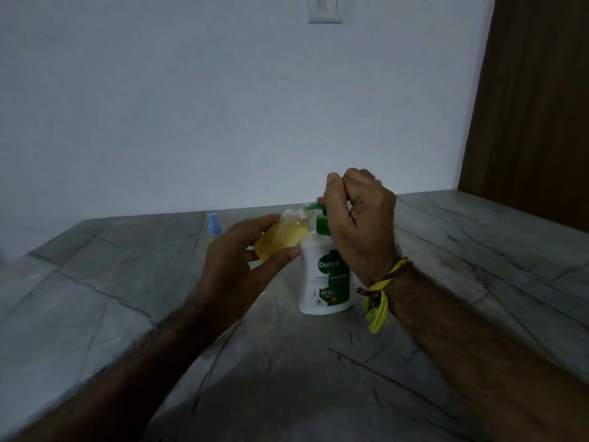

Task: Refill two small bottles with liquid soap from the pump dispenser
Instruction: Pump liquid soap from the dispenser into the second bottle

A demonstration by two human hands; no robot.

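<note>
Spreading across the whole lower view, the grey stone tabletop (127, 298) carried everything, and it ran back to a plain pale wall (191, 106) with a switch plate (325, 9) high up and a brown wooden panel (535, 106) at the right. The white pump dispenser (322, 279) stood upright on the tabletop near the middle, probably left on the surface so that pressing down on it would meet firm support.

The right hand (357, 218) sat on top of its green pump head (322, 218), fingers curled down over the head, a posture that suited pushing it; a yellow thread (379, 298) hung from that wrist. The left hand (242, 260) held a small clear bottle (282, 236), thumb below and fingers wrapped behind it, lifted off the tabletop and tilted so its open neck met the green spout. That tilt looked chosen to bring the narrow mouth right under the outlet so the soap would run in rather than spill. Yellowish liquid already filled much of this bottle, so its refill seemed well along.

Farther back on the left, well apart from both hands, a second small bottle (213, 226) with a pale blue top stood on the tabletop, capped and holding some yellow liquid; whether it was full I could not tell.
</note>
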